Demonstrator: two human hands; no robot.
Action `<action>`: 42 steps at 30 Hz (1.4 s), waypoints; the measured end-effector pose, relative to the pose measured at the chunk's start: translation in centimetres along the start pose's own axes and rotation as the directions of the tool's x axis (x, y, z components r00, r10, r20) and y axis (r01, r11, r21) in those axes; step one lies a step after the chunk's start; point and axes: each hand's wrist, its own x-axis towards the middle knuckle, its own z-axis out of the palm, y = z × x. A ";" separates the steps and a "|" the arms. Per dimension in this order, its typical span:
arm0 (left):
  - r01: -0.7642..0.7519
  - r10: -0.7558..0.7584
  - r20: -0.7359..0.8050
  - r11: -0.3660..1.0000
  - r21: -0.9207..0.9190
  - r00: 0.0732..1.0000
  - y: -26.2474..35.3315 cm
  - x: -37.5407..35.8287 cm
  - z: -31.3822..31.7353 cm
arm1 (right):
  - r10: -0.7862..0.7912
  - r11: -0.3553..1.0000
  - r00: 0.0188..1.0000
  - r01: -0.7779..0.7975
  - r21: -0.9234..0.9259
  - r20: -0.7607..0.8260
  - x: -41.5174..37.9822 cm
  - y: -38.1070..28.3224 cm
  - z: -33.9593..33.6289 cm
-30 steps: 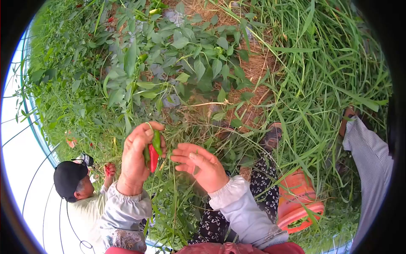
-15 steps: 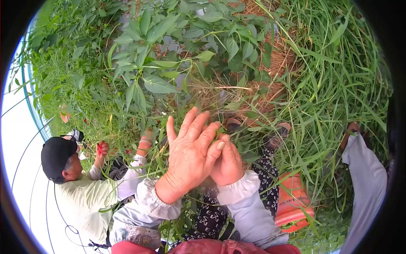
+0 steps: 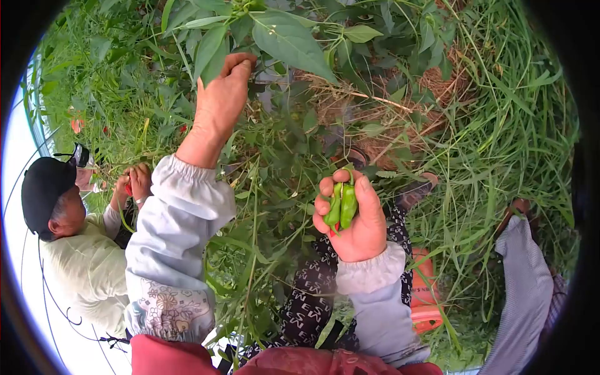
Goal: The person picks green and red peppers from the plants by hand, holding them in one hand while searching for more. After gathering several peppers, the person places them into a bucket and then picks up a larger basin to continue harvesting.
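My right hand (image 3: 357, 228) is closed around several small green peppers (image 3: 345, 205) in its palm. A bit of red shows at their lower end, perhaps a red pepper. Stretched out to the upper left, my left hand (image 3: 224, 94) reaches into a pepper plant (image 3: 290, 40). Its fingers are curled together, and large leaves cover part of them. Whatever they pinch is hidden behind the foliage.
An orange basket (image 3: 425, 287) stands in the grass beside my right leg. At the left a person in a black cap (image 3: 47, 197) works with both hands among the plants. Another person's grey-clad leg (image 3: 522, 281) is at the far right. Straw (image 3: 447, 81) covers some ground.
My hands were together in front of me. My left hand has moved up and left into the plant; the right has turned palm up, showing the peppers. The neighbour's hands came together.
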 end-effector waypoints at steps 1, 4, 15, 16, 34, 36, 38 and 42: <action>0.000 0.000 -0.003 1.000 -0.010 1.000 -1.2 0.9 0.5 | -0.003 1.000 1.000 0.003 -0.010 -0.001 -0.1 0.2 -0.1; 0.009 0.003 0.160 0.997 -0.071 0.987 -3.0 3.7 1.8 | 0.005 0.998 1.000 -0.006 -0.061 -0.020 -0.1 0.4 -0.2; 0.337 -0.048 0.370 0.533 -0.776 0.928 -11.4 10.1 6.1 | 0.033 0.993 0.997 -0.039 -0.107 -0.064 -0.4 1.0 -0.4; 0.340 -0.041 0.377 0.530 -0.777 0.925 -13.0 10.8 5.6 | 0.022 0.994 0.998 -0.029 -0.108 -0.066 -0.4 1.0 -0.4; 0.100 0.359 0.401 0.627 -0.772 0.843 -8.6 9.0 7.7 | 0.040 0.997 0.996 -0.046 -0.059 -0.086 -0.2 1.4 -1.0; 0.487 -0.124 0.530 0.606 -0.629 0.839 -4.4 7.3 6.5 | 0.040 0.997 0.995 -0.046 -0.060 -0.091 -0.3 1.3 -0.9; 0.350 0.127 0.504 0.577 -0.738 0.854 -6.4 7.7 6.7 | 0.039 0.997 0.995 -0.045 -0.061 -0.091 -0.2 1.2 -0.8; 0.376 0.093 0.494 0.531 -0.759 0.865 -3.8 5.4 5.5 | 0.028 0.999 0.995 -0.032 -0.037 -0.091 -0.2 1.1 -0.6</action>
